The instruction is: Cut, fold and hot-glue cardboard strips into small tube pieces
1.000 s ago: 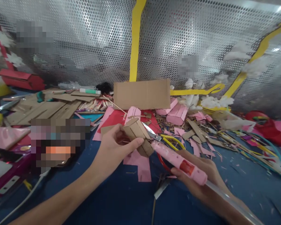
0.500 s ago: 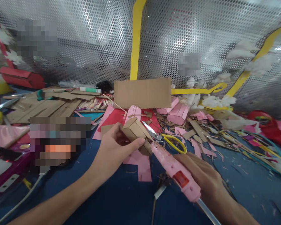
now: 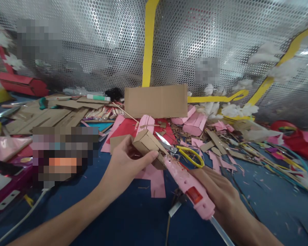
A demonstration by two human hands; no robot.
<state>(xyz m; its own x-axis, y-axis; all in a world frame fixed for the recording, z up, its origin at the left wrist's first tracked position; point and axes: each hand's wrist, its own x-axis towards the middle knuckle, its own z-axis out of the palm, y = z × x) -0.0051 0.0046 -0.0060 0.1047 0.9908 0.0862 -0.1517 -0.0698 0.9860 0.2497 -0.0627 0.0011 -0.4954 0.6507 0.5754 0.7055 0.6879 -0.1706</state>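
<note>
My left hand [image 3: 128, 157] grips a small folded cardboard box [image 3: 146, 141], thumb on its near side and fingers behind it. In my right hand [image 3: 215, 188] is a pink hot glue gun [image 3: 187, 184], with a clear glue stick [image 3: 222, 230] poking out of its back end. The gun's nozzle meets the right end of the box, where the exact contact is hard to make out. Just behind the nozzle lie yellow-handled scissors [image 3: 191, 156], blades pointing up and left. Pink paper [image 3: 157, 184] lies under the box.
A larger cardboard piece [image 3: 156, 101] stands against the perforated metal screen [image 3: 174, 41]. Cardboard sheets [image 3: 46, 119] pile up at left, near a purple device [image 3: 12, 182] with a white cable [image 3: 28, 215]. Pink scraps [image 3: 215, 160] and thin strips litter the blue table [image 3: 123, 215].
The back of the glue gun has swung slightly left and my right hand has shifted a little with it. The cardboard box stays almost in place in my left hand.
</note>
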